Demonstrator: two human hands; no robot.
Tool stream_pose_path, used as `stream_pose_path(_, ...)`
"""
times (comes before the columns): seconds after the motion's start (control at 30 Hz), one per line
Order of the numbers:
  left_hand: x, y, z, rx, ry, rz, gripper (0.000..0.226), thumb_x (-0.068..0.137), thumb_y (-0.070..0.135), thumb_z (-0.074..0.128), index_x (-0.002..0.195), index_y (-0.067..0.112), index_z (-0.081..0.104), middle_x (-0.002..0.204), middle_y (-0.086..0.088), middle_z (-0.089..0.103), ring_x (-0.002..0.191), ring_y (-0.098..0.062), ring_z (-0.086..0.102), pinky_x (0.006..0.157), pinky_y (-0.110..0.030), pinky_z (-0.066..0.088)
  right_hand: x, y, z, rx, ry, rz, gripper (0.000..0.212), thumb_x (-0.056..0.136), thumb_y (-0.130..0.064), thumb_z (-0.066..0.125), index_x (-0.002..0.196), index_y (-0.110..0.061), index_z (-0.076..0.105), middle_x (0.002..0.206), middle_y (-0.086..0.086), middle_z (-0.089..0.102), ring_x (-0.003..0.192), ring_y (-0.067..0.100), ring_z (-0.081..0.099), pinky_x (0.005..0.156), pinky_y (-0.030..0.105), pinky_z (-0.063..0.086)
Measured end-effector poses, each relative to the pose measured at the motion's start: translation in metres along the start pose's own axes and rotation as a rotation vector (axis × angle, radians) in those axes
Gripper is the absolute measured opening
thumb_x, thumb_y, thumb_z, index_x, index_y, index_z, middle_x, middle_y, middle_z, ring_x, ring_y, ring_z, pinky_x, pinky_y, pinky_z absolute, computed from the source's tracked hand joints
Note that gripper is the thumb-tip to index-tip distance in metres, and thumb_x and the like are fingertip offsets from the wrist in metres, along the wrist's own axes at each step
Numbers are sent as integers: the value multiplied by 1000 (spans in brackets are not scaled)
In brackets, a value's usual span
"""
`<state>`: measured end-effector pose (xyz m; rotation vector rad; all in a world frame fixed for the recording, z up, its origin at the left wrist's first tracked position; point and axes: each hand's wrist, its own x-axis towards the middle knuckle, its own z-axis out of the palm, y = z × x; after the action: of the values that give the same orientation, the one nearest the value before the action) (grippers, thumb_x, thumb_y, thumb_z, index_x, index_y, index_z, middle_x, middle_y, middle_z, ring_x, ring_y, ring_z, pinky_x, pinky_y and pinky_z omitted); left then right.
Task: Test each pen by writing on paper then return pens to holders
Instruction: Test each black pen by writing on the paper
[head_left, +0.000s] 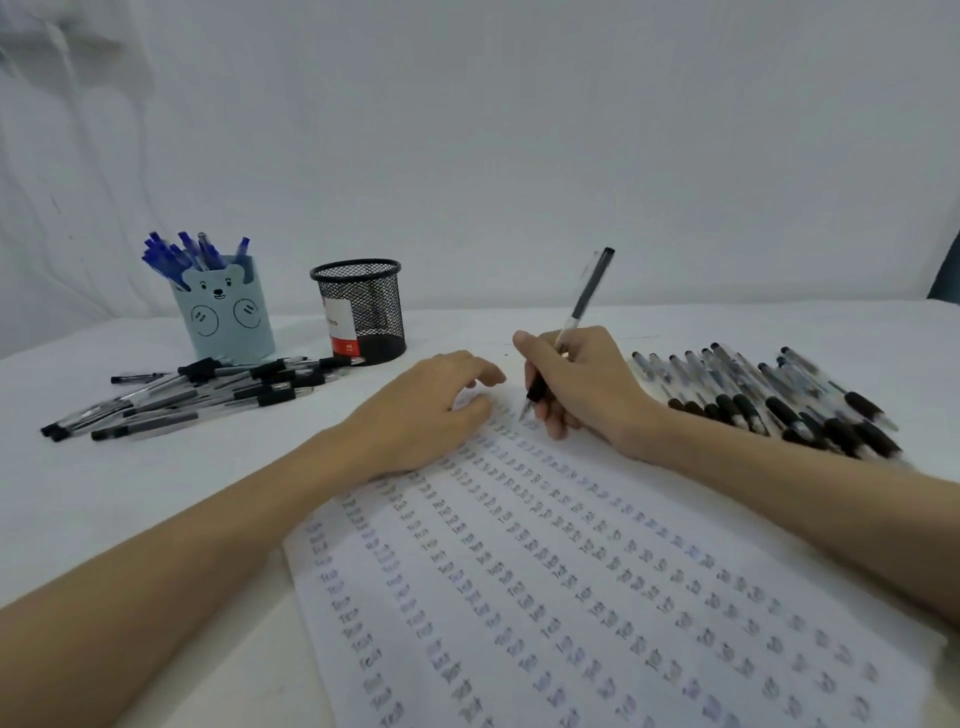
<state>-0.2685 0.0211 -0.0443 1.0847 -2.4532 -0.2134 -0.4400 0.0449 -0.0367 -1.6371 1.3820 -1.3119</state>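
A white sheet of paper (597, 597) covered in rows of small written test words lies slanted in front of me. My right hand (587, 387) grips a black pen (584, 299), its tip touching the paper's far edge. My left hand (423, 410) rests flat on the paper's top left corner, fingers spread, holding nothing. A light blue bear-faced holder (228, 317) at the back left contains several blue pens (182, 254). Beside it stands a black mesh holder (361, 312) with no pens showing.
A pile of black pens (192, 397) lies on the white table left of the paper, in front of the holders. Another row of black pens (769, 400) lies to the right of my right hand. A white wall stands behind the table.
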Motion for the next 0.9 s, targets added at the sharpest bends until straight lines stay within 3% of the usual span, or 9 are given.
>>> stream_pose_path(0.1, 0, -6, 4, -33, -31, 34, 39, 86, 35, 40, 118, 22, 58, 115, 10, 54, 107, -3, 49, 96, -24, 39, 2, 2, -1, 22, -3, 1, 44, 96, -31, 51, 61, -5, 58, 44, 9, 57, 32, 22, 50, 34, 19, 30)
stream_pose_path(0.23, -1, -8, 4, -54, -50, 36, 45, 82, 36, 38, 119, 22, 59, 117, 9, 53, 108, -4, 50, 96, -21, 37, 4, 4, -1, -28, 0, -17, 37, 85, -9, 63, 51, -4, 48, 39, 8, 52, 29, 20, 42, 32, 19, 31)
stream_pose_path(0.37, -2, -5, 6, -44, -48, 33, 47, 81, 38, 37, 120, 22, 58, 118, 9, 53, 108, -4, 49, 95, -19, 36, 4, 6, -1, -72, 15, -40, 30, 77, 5, 58, 51, -2, 44, 35, 4, 48, 25, 14, 41, 30, 18, 30)
stream_pose_path(0.6, -3, -3, 5, -41, -49, 24, 49, 79, 35, 38, 120, 19, 59, 119, 6, 54, 109, -7, 50, 96, -21, 36, 4, 7, 1, -77, 43, -76, 31, 74, 7, 54, 50, -5, 40, 46, 11, 49, 26, 14, 44, 31, 18, 31)
stream_pose_path(0.8, -3, -4, 5, -42, -54, 12, 48, 78, 36, 39, 118, 20, 59, 116, 7, 54, 107, -6, 50, 92, -16, 35, 3, 6, 1, -99, 17, -76, 33, 74, 6, 53, 47, -8, 39, 40, 4, 49, 26, 12, 45, 31, 16, 31)
stream_pose_path(0.9, -3, -4, 5, -39, -46, 17, 48, 78, 35, 39, 118, 19, 60, 115, 7, 54, 106, -7, 51, 92, -17, 35, 3, 7, 2, -104, 22, -73, 34, 75, 6, 52, 48, -9, 37, 45, 9, 47, 26, 11, 44, 31, 15, 30)
